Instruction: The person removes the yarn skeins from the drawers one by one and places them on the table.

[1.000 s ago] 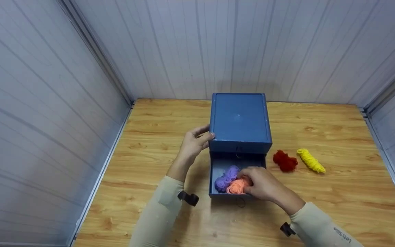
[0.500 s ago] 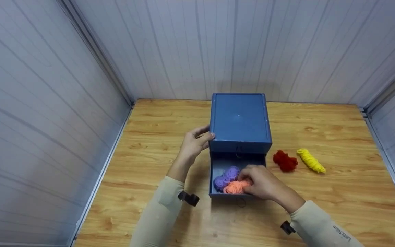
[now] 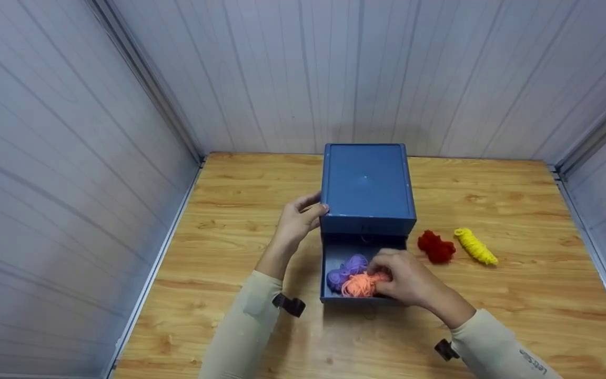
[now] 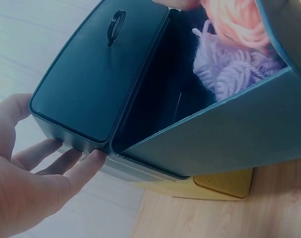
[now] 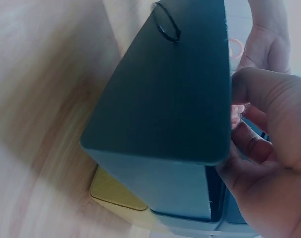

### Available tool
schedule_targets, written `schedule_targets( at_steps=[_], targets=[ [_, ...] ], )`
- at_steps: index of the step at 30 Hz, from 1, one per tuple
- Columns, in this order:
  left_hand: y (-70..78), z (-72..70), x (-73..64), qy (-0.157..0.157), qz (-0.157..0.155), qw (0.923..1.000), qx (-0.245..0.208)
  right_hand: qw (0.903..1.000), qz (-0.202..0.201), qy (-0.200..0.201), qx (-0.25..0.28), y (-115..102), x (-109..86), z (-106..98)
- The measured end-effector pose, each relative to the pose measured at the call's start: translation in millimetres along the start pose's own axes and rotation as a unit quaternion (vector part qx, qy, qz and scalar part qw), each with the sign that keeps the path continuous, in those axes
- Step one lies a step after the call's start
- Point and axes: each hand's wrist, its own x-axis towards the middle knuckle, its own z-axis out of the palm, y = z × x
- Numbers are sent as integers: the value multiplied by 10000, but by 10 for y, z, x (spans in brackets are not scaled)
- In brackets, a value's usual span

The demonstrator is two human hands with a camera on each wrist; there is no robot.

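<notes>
Within the drawn-out blue rectangular drawer (image 3: 339, 251) of the blue box-shaped plastic cabinet (image 3: 366, 184), the right hand (image 3: 407, 276) is pinching a fluffy orange bundle of yarn (image 3: 358, 286) between thumb and fingers near the front wall, while a purple bundle of yarn (image 3: 356, 262) is lying against it, behind and to the left. The left hand (image 3: 293, 223), its fingers spread, is touching the cabinet's left side. On the wood-grained tabletop (image 3: 245, 205), right of the drawer, a dark red bundle of yarn (image 3: 436, 247) and an oblong yellow skein (image 3: 475, 246) are lying near each other.
</notes>
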Motion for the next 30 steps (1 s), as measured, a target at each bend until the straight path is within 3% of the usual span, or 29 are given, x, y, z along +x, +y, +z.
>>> schedule_targets(
  at_steps=[15, 22, 30],
  targets=[
    [-5, -4, -2, -19, 62, 10000, 32, 9981, 170, 555, 218, 16, -164, -401],
    [-1, -16, -14, -92, 75, 9999, 91, 9939, 285, 1059, 101, 116, -288, -601],
    [0, -7, -11, -118, 60, 9999, 20, 9872, 699, 1427, -104, 276, -484, -798]
  ],
)
